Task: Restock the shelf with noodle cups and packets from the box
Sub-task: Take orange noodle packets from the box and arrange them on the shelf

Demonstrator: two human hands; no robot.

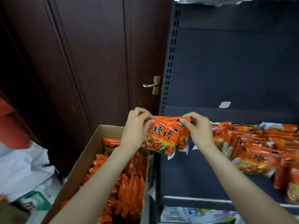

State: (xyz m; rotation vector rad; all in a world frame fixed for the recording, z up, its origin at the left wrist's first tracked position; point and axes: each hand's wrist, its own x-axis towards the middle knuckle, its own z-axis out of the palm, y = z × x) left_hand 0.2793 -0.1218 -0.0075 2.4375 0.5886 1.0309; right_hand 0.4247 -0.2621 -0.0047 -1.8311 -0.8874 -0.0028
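2 hands hold 1 orange noodle packet (166,139) up in the air. The left hand (137,126) pinches the top left corner of the packet with its fingers and thumb. The right hand (197,128) pinches the top right corner the same way. The packet hangs down from the 2 hands, with its front facing the camera. It has big dark letters and a picture of food on it. It is above the gap between the box and the shelf.

The cardboard box (84,159) sits low on the left, just beside the shelf. It is open at the top. Many more orange packets in the box (131,188) stand on their edges, packed close together.

The dark shelf (186,175) is on the right. A pile of orange packets on the shelf (255,151) lies on the right part of it, some flat and some leaning on each other. The part of the shelf under the held packet is bare.

Behind the box is a dark brown door (89,54) with a silver door handle (149,85). A white bag (24,167) lies on the floor at the far left. Below the shelf, some pale packets (194,215) show on a lower level, but they are too blurry to read.
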